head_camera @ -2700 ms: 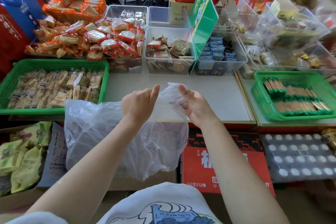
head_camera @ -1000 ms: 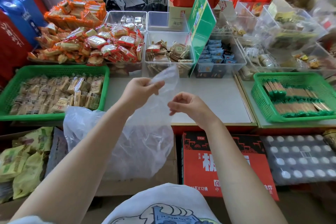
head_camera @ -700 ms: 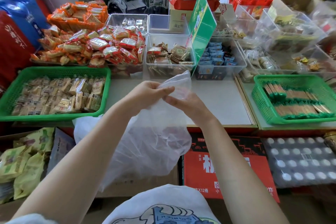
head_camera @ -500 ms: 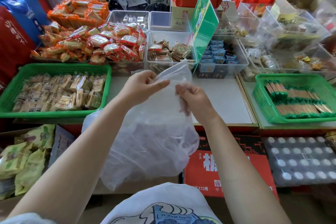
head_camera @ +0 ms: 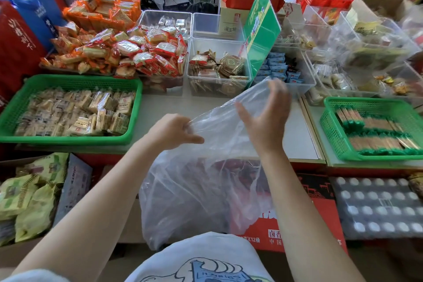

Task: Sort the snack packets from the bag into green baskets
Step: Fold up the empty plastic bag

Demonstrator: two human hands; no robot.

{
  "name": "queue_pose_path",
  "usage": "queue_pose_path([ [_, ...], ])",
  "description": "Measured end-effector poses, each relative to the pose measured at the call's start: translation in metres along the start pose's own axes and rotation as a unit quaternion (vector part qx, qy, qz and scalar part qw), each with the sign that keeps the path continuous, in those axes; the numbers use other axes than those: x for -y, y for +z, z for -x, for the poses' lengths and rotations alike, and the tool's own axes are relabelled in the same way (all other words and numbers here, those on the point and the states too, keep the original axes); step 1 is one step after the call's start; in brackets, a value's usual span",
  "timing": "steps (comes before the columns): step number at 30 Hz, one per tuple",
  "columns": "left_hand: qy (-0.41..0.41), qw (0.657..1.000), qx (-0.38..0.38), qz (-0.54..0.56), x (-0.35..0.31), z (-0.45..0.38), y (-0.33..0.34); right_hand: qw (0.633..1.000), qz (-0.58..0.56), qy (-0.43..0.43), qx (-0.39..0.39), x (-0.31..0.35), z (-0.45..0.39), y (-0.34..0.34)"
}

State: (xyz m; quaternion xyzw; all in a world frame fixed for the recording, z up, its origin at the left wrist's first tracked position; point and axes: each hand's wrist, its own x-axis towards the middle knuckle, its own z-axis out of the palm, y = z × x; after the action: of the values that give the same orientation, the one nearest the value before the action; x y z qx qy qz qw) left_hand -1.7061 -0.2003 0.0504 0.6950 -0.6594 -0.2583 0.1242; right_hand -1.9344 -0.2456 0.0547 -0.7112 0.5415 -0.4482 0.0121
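The clear plastic bag (head_camera: 201,190) hangs in front of the near table edge, held up between both hands. The left hand (head_camera: 174,131) pinches the bag's rim with curled fingers; the right hand (head_camera: 266,119) has fingers spread, a fold of plastic draped over them, so whether it grips cannot be confirmed. No packets are discernible inside the bag. The left green basket (head_camera: 68,80) holds pale wrapped packets; the right green basket (head_camera: 329,121) holds green-tipped stick packets. Judgement: sorting appears finished or nearly so, with the bag being handled empty. Next move calls for confirming the bag is empty and setting it aside.
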Motion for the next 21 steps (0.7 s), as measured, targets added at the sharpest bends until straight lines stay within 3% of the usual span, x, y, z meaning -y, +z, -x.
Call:
queue_pose_path([
  [2, 0.037, 0.999, -0.003, -0.013, -0.012, 0.000, 0.006, 0.983, -0.046, -0.084, 0.158, 0.019, -0.001, 0.005],
  [5, 0.090, 0.996, 0.003, 0.007, -0.021, 0.002, 0.010, 0.941, -0.047, -0.089, 0.322, 0.030, 0.003, 0.011],
  [8, 0.066, 0.998, -0.001, 0.011, -0.012, 0.004, 0.010, 0.930, -0.052, -0.034, 0.363, 0.022, 0.003, 0.005],
  [13, 0.022, 0.999, -0.045, 0.020, 0.019, 0.011, 0.015, 0.940, -0.112, 0.056, 0.319, 0.007, 0.004, -0.008],
  [18, 0.021, 0.988, -0.152, 0.022, 0.005, 0.017, 0.006, 0.869, -0.120, 0.067, 0.476, 0.017, -0.007, -0.017],
  [21, 0.081, 0.978, -0.191, -0.036, -0.013, 0.015, -0.005, 0.851, -0.138, 0.035, 0.506, 0.035, -0.016, -0.016],
])
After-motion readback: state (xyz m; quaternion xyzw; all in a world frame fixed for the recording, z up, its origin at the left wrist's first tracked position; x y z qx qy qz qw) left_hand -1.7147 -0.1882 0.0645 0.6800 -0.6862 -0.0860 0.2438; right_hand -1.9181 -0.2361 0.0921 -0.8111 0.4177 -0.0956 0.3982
